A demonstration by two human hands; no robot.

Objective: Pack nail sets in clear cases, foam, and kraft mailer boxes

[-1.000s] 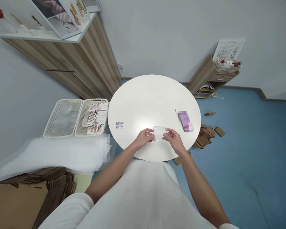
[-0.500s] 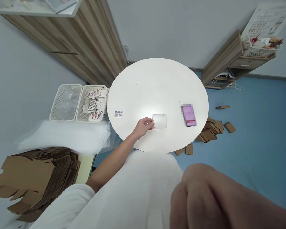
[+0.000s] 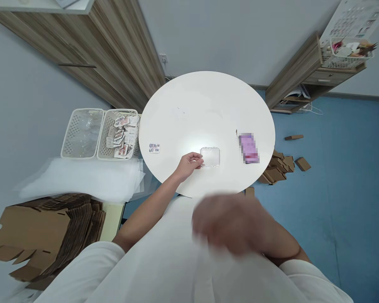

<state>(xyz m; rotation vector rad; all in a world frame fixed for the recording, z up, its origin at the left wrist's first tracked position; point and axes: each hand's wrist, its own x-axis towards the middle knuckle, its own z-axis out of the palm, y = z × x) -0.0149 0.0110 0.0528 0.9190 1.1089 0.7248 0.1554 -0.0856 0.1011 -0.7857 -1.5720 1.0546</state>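
Observation:
On the white oval table (image 3: 208, 105), a clear, shallow plastic case (image 3: 211, 157) lies near the front edge. My left hand (image 3: 191, 164) pinches the left rim of this case between thumb and fingers. Closer to the camera, my right hand (image 3: 227, 223) hangs in front of my white shirt, smeared by motion, so its fingers cannot be made out. Off to the left on the tabletop is a small card with shiny round purple pieces (image 3: 154, 148). A pixelated purple rectangular item (image 3: 249, 148) rests on the right side.
Left of the table are a basket of small printed cards (image 3: 121, 134) and a basket of clear plastic pieces (image 3: 84, 132). Translucent sheets (image 3: 82, 179) and stacked flat cardboard (image 3: 47, 235) lie in front of them. Brown boxes (image 3: 278, 168) are on the blue floor at right.
My right hand has dropped from close to the camera to in front of my shirt, moving leftward. My left hand keeps its pinch on the case. The whole view has shifted slightly.

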